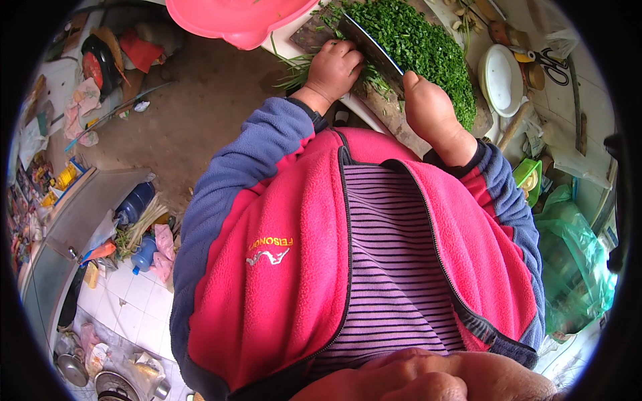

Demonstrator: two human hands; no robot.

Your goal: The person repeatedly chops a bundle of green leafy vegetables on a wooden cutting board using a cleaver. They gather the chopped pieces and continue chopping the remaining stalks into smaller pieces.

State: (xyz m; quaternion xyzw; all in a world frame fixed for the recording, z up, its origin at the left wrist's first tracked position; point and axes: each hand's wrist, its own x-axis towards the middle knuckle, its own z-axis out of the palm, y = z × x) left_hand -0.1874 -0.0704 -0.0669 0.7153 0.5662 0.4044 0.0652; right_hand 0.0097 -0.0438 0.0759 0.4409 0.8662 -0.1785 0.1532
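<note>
My right hand (431,108) grips the handle of a wide-bladed kitchen cleaver (371,50), its blade slanting up and left across a dark wooden cutting board (401,125). Curled fingers of my left hand (336,67) press on a bunch of long green stalks (296,70), which look like chives, just left of the blade. The stalk ends stick out past the board's left edge. To the right of the blade lies a large heap of finely chopped greens (426,55). Some cut bits sit under the blade near my left fingers.
A pink plastic basin (246,20) stands at the upper left, close to the board. Right of the board are a white bowl (501,80), black-handled scissors (554,67) and a wooden rod (516,120). A green plastic bag (572,265) and a green basket (529,180) lie further right.
</note>
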